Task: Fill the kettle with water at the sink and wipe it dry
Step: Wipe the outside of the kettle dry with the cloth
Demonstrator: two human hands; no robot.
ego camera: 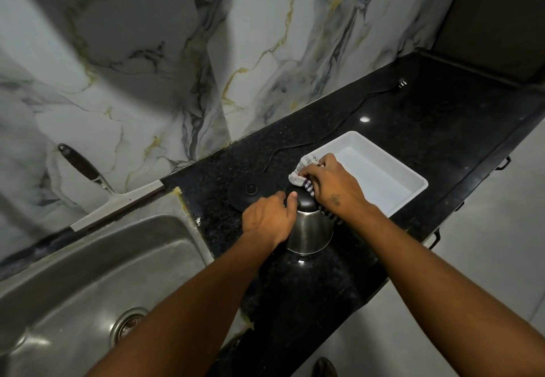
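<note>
kettle held and wiped on the counter

the steel kettle (309, 232) stands upright on the black granite counter (427, 128), just right of the sink (88, 273) and in front of its round black base (250, 196), which lies bare beside it. the left hand (269, 220) grips the kettle's left side near the top, fingers curled around it and the thumb lying over the black lid (302, 196). the right hand (333, 186) is closed on a striped cloth (303, 174), pressing it against the lid and upper right side of the kettle; part of the cloth hangs down the kettle's right flank. a white tray (413, 187) sits just behind the right hand, touching nothing else visible. a black power cord (333, 130) runs across the counter toward the marble wall (265, 37), its plug lying loose. a squeegee (115, 199) leans at the wall behind the sink.
</note>
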